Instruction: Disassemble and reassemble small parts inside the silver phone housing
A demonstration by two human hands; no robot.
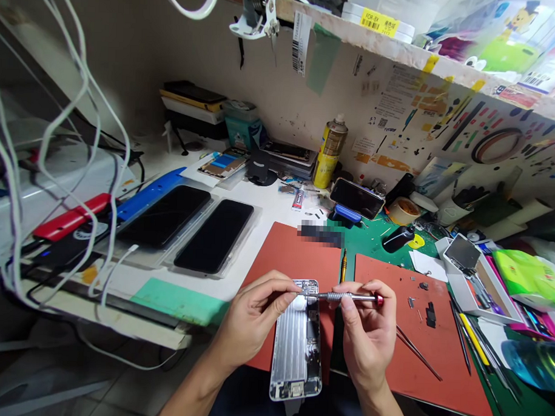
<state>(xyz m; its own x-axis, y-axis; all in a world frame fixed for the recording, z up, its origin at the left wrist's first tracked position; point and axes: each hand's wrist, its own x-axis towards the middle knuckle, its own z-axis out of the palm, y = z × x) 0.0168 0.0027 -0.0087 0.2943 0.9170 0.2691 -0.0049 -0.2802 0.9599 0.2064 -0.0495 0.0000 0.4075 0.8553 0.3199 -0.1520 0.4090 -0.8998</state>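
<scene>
An opened phone housing (293, 348) with a bare silvery inner face lies upright in front of me, over the front edge of a red-brown mat. My right hand (368, 332) grips a slim metal screwdriver (342, 297) with a red end cap, held nearly level and pointing left. Its tip is at the upper end of the housing. My left hand (255, 316) is closed in a pinch right by that tip; what is between the fingertips is too small to make out. A gold-coloured screwdriver (344, 266) lies just beyond my right hand.
Tweezers (418, 354) and small dark parts (431, 315) lie on the right mat (462, 384). Several pen-like tools (475, 341) lie farther right. Two black-screened phones (215, 236) rest on the left. A yellow spray can (330, 152) stands behind. White cables (87, 104) hang at left.
</scene>
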